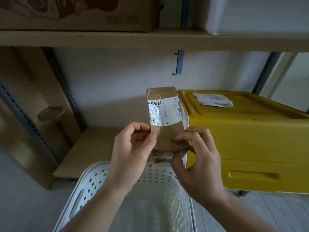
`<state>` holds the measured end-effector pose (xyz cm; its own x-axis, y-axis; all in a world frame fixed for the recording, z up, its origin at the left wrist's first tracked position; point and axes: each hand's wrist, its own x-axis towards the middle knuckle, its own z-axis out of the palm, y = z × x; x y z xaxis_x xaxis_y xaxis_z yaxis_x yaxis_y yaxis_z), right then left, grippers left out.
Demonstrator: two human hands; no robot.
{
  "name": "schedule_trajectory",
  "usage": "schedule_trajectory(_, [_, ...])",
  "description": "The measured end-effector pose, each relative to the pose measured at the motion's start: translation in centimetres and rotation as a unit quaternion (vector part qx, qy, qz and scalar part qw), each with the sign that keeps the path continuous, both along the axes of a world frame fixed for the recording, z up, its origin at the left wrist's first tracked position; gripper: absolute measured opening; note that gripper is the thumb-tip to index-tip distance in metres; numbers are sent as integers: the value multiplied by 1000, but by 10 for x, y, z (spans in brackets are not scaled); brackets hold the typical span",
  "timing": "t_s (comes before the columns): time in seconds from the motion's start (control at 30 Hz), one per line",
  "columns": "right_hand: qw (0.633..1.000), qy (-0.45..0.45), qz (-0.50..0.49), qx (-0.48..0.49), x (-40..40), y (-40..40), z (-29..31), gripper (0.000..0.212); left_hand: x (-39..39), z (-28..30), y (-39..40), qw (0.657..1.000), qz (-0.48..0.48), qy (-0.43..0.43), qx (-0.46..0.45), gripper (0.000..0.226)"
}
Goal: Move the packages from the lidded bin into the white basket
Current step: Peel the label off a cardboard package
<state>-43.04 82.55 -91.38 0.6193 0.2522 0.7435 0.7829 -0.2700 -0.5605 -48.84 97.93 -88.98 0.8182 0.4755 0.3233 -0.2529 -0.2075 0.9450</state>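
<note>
Head view, so everything is seen looking down past the arms. Over at the left edge a leaning cardboard sheet (33, 101) can be made out, with a big cardboard box (78, 12) up on the shelf (150, 39) in the upper left.

Bottom centre is taken up by the white basket (93, 185), and nothing can really be made out inside it yet.

The left hand (133, 148) is curled onto the brown package (165, 121), thumb pressed on the front near the lower left edge, fingers tucked behind. The package is held upright in the middle of the frame, right above the basket's far rim, label facing the camera, probably so it can be checked before being dropped in.

The right hand (197, 158) is pinching the bottom right corner, thumb in front, fingertips wrapped under the crumpled end.

To the right, the yellow lidded bin (250, 139) is seen closed, with a flat white packet (212, 99) lying on its lid.
</note>
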Motion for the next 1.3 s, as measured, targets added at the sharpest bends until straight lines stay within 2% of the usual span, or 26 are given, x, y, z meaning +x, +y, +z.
schedule_trajectory(0.2, [992, 83, -25, -90, 25, 36, -41, 35, 35, -42, 39, 994, 62, 79, 35, 4])
schedule_trajectory(0.33, [979, 130, -44, -152, 46, 69, -67, 34, 65, -80, 66, 986, 88, 141, -5, 7])
schedule_trajectory(0.43, [971, 172, -45, -158, 67, 98, -87, 27, 88, -100, 81, 979, 102, 176, -27, 7])
schedule_trajectory(0.6, [939, 261, -73, -210, 102, 136, -122, 23, 119, -130, 101, 957, 93, 274, -10, 7])
schedule_trajectory(0.73, [902, 315, -105, -277, 122, 150, -146, 36, 139, -156, 115, 940, 57, 336, 5, 14])
schedule_trajectory(0.87, [881, 339, -107, -310, 129, 159, -165, 28, 148, -183, 125, 915, 43, 400, -13, 7])
schedule_trajectory(0.93, [877, 356, -105, -307, 129, 162, -175, 29, 150, -191, 126, 910, 48, 413, 2, 4])
schedule_trajectory(1.1, [859, 418, -85, -285, 133, 161, -184, 39, 158, -205, 128, 897, 48, 438, 43, 19])
schedule_trajectory(1.3, [849, 421, -52, -315, 129, 157, -175, 49, 157, -199, 125, 893, 54, 437, 92, 23])
